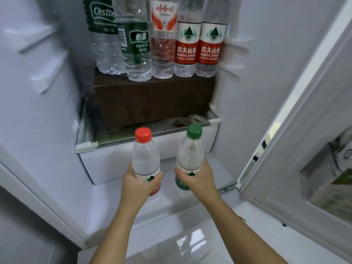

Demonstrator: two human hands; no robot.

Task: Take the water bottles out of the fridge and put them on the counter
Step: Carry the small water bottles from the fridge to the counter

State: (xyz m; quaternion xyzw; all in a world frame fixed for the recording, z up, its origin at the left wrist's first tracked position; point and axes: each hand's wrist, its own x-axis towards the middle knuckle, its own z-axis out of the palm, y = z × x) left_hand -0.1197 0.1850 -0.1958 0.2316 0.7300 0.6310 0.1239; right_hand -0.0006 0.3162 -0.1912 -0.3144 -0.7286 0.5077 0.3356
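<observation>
My left hand (136,182) grips a clear bottle with a red cap (145,155) around its red label. My right hand (198,178) grips a clear bottle with a green cap (190,151) around its green label. Both bottles are upright, held in front of the fridge's white drawer (106,164). Inside the fridge, several more bottles stand in a row on a brown box (154,98): a large green-label bottle (103,35), a smaller green-label bottle (136,42), an orange-label bottle (163,39) and two red-label bottles (187,40) (210,40).
The fridge door (297,130) stands open on the right, with a pocket holding packages (333,180). A glass shelf (148,136) runs under the brown box. White fridge walls rise on both sides. A glossy white floor (186,244) lies below.
</observation>
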